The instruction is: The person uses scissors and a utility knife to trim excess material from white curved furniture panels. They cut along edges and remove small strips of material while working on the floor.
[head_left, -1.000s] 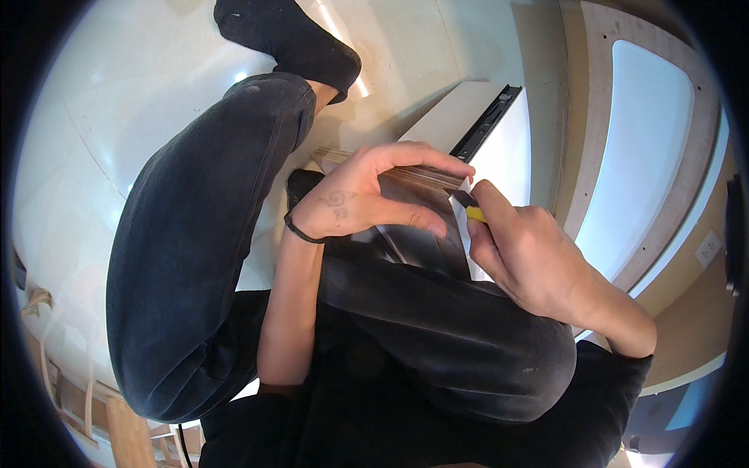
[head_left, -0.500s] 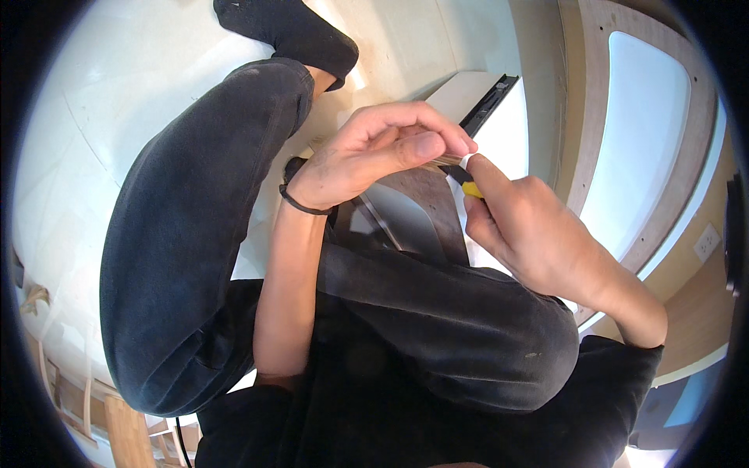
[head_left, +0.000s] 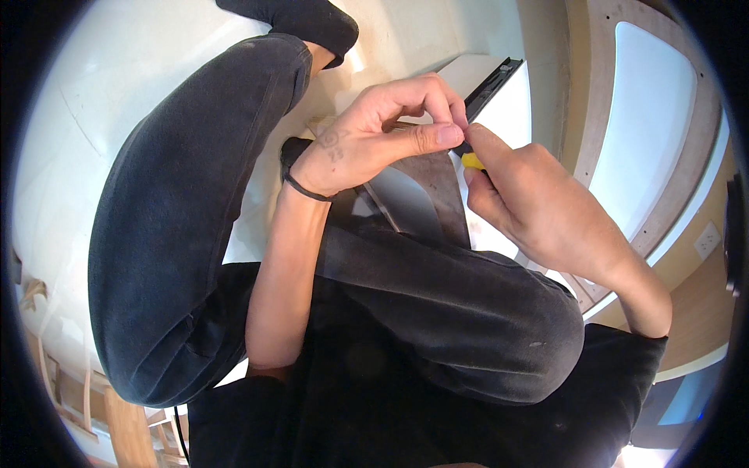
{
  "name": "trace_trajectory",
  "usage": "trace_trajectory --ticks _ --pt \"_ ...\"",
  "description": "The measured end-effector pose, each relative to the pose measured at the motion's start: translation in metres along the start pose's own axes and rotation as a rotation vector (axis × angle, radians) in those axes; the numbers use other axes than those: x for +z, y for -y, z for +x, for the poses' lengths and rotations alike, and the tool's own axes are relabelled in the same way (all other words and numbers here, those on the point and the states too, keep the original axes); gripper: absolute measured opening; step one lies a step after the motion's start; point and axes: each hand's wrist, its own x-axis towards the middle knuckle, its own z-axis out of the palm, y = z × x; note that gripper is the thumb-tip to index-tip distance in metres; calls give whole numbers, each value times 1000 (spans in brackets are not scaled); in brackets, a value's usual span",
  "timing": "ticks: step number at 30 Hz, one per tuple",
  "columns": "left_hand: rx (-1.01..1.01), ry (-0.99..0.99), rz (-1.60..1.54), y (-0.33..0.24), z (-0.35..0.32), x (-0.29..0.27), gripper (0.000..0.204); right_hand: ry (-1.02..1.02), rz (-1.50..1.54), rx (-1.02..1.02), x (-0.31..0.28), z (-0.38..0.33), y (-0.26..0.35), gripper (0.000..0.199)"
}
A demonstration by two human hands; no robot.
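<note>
My left hand [head_left: 378, 140] is raised above my bent legs, its thumb and fingertips brought together in a pinch. Whatever lies between those fingertips is too small or hidden to make out. Right beside it, my right hand [head_left: 538, 195] is closed round a yellow-and-black hand tool [head_left: 472, 161]. Most of the tool is covered by the fingers, so its kind does not show. The fingertips of both hands meet or nearly meet at the tool's dark end.
Beyond my hands a white panel [head_left: 507, 117] with a black rail [head_left: 493, 87] rests near the floor. A brown wooden piece with a curved opening [head_left: 437, 183] lies below them. To the right stands a wood-framed white panel [head_left: 640, 117], near a wall socket [head_left: 708, 240].
Both hands have risen slightly in the picture. My left fingers have curled into a tighter pinch. A small white bit seen earlier at my right fingertip no longer shows.
</note>
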Motion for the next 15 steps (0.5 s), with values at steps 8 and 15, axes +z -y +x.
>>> trace_trajectory --ticks 8,15 --pt "24 44 -16 1 -5 -3 13 46 -74 -19 -1 1 1 20" --pt "-53 56 -26 4 -8 -1 10 -48 -100 -82 11 -6 -7 21"
